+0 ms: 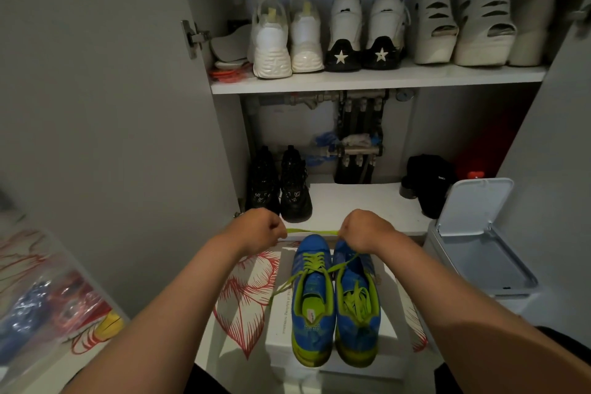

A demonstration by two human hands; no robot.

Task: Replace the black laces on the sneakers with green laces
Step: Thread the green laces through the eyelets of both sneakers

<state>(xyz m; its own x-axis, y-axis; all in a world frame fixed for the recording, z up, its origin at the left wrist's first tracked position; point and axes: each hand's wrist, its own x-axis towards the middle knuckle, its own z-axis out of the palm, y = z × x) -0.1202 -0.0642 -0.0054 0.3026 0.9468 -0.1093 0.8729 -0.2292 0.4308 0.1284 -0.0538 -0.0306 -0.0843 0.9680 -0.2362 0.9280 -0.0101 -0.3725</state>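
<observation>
Two blue sneakers with lime-green trim stand side by side on a white box [388, 326], toes pointing away from me. The left sneaker [311, 297] is threaded with a green lace across its front eyelets. On the right sneaker [356, 307] a green lace lies loose over the tongue. A stretch of green lace [311, 231] runs taut between my two fists beyond the toes. My left hand [262, 227] grips one end and my right hand [363, 229] grips the other, directly above the right sneaker's toe. No black laces are visible.
An open shoe cabinet is in front, its door [96, 105] swung out at left. White shoes [351, 32] line the upper shelf; black boots [281, 185] stand on the lower one. A white bin [479, 240] with its lid raised is at right. Plastic bags [48, 307] lie at left.
</observation>
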